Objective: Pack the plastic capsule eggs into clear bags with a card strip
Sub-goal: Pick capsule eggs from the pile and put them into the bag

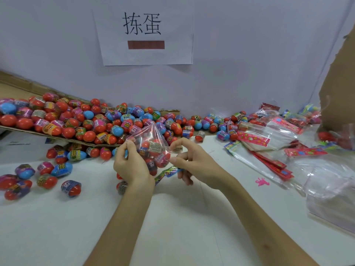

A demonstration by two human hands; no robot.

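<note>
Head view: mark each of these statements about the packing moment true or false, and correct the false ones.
1. Both the left hand and the right hand pinch the clear bag. True.
2. The bag they hold is empty. False: it already holds several capsule eggs.
3. A big pile of loose eggs lies on a cardboard sheet to the person's left. True.
4. The flat bags with pink card strips lie to the left of the hands. False: the flat bags with pink card strips lie on the table to the right.
5. A paper sign hangs on the wall behind the table. True.
</note>
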